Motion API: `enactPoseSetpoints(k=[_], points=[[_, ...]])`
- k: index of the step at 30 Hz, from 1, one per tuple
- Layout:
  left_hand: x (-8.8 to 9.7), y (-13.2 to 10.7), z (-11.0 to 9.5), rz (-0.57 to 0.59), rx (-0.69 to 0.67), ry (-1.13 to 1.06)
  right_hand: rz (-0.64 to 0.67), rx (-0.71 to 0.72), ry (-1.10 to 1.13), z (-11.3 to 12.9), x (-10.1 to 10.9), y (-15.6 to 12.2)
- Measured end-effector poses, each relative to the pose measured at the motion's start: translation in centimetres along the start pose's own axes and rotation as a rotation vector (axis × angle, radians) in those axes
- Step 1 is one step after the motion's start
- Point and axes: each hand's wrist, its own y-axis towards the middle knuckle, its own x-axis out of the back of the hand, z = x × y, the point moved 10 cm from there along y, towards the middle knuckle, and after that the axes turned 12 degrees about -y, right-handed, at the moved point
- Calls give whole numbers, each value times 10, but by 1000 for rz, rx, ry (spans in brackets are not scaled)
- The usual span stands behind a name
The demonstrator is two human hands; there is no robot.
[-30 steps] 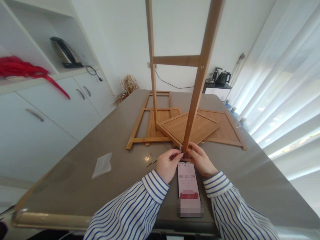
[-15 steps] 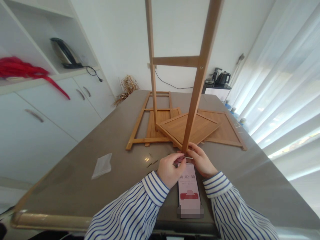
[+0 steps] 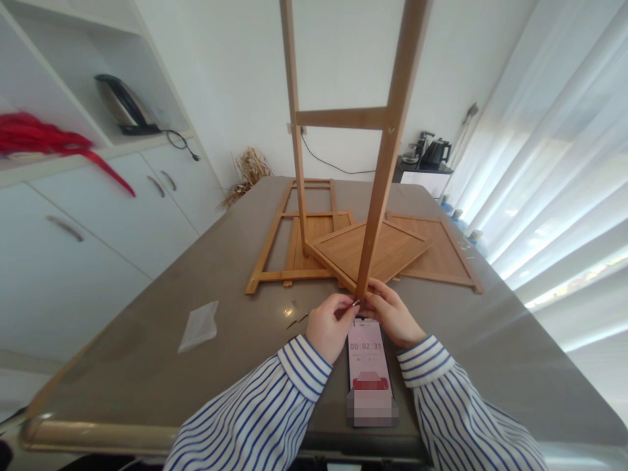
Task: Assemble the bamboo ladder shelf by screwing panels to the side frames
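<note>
A tall wooden frame (image 3: 387,131) stands upright on the grey table (image 3: 147,347), two long posts joined by a crossbar. My left hand (image 3: 330,325) is closed, pinching a small metal tool (image 3: 354,303) against the foot of the nearer post. My right hand (image 3: 392,314) is closed around that same post foot, steadying it. A phone (image 3: 369,373) with a running timer lies on the table between my wrists.
Flat wooden panels (image 3: 373,252) and a ladder-like wooden frame (image 3: 289,229) lie behind the post. Loose small screws (image 3: 297,317) and a clear plastic bag (image 3: 199,325) lie to the left. White cabinets with a kettle (image 3: 122,104) stand at left, curtains at right.
My left hand dipped toward the phone, then came back up to the post foot with the metal tool. The phone timer has advanced two seconds. The frame stays upright.
</note>
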Motion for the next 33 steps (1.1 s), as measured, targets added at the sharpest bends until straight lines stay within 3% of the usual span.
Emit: enactPoseSetpoints(k=[8, 19, 33], points=[[8, 1, -18, -6, -93, 228, 7, 2, -9, 3, -2, -1], [8, -3, -15, 1, -41, 175, -2, -1, -4, 1, 0, 0], [11, -3, -7, -80, -14, -29, -7, -16, 11, 2, -3, -2]])
